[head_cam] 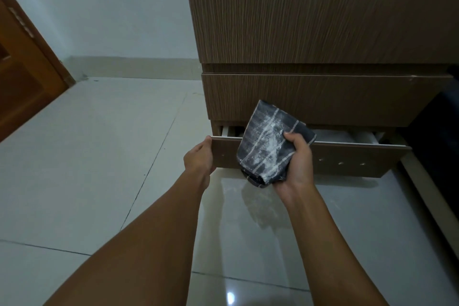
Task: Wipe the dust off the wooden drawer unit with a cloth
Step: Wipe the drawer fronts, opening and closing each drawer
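The wooden drawer unit point(310, 32) stands at the upper right, brown with fine grain. Its bottom drawer point(352, 159) is pulled out, and a pale interior shows behind the front panel. My left hand point(200, 159) grips the left end of that front panel. My right hand point(298, 164) holds a folded dark grey cloth point(265, 141) with light stripes, raised in front of the drawer's middle. White dust smears the cloth's face. The two drawers above are closed.
Glossy pale floor tiles point(99, 169) spread out below and to the left. An orange-brown wooden door point(22, 77) stands at the far left against a white wall point(111, 7). A dark object point(437, 119) sits right of the unit.
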